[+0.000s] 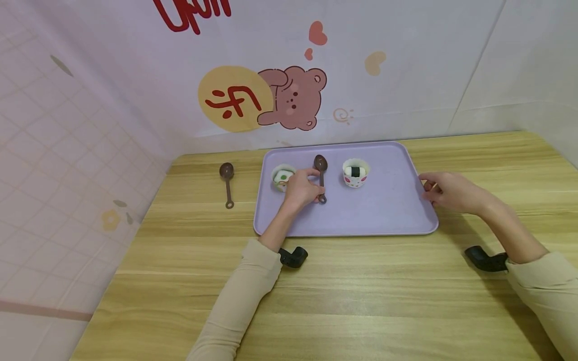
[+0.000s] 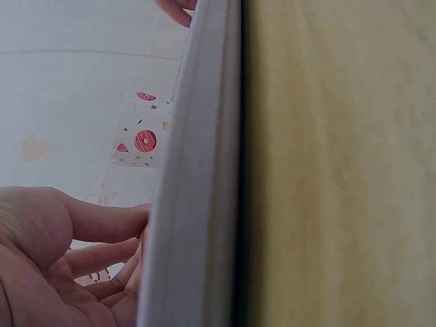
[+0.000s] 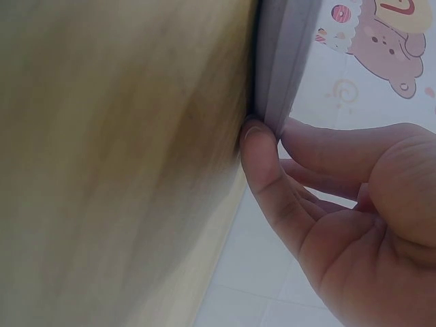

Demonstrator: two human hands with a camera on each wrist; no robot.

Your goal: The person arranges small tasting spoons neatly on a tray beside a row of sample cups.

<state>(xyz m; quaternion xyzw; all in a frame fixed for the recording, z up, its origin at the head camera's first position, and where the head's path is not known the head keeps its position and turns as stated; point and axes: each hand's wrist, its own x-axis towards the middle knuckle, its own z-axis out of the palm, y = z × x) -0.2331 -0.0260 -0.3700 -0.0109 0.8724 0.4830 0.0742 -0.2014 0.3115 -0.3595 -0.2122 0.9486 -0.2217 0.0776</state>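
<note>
On the lavender tray (image 1: 379, 215) my left hand (image 1: 301, 189) holds the handle of a brown spoon (image 1: 320, 163), bowl end pointing away from me. Just left of that hand, partly covered by it, stands a paper cup (image 1: 281, 174) with white and green toy-like food. A second paper cup (image 1: 355, 176), donut-printed, holds a white piece with a dark band, right of the spoon. My right hand (image 1: 456, 191) pinches the tray's right rim; the right wrist view shows thumb and fingers (image 3: 262, 153) at that rim. In the left wrist view the tray's side hides the spoon.
Another brown spoon (image 1: 228, 183) lies on the wooden table (image 1: 370, 301) left of the tray. A wall with a printed bear (image 1: 293, 100) rises behind the table. Black wrist-worn pieces (image 1: 293, 257) hang below both forearms.
</note>
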